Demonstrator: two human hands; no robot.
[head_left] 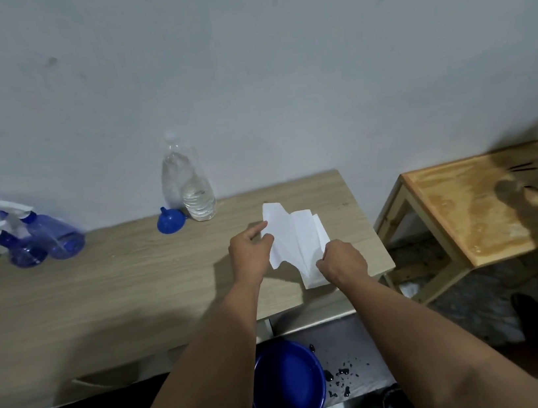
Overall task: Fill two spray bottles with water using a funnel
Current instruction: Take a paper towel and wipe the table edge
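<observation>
Near: left hand (250, 251) and right hand (341, 261) each pinch an edge of a white folded paper towel (295, 240) on the light wooden table (117, 287). Beyond, an inverted blue plastic funnel (170, 220) touches a clear water bottle (190, 183), about a third full. Far left, two blue spray bottles (39, 238) stand capped; contents indeterminate. Judgement: filling likely complete, wiping remains.

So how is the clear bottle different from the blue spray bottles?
The clear bottle is colourless and tall; the two spray bottles are blue-tinted and squat. The clear bottle has a plain narrow top; the spray bottles carry white trigger heads. It stands mid-table beside the blue funnel; they stand at the far left. All are see-through and upright.
</observation>
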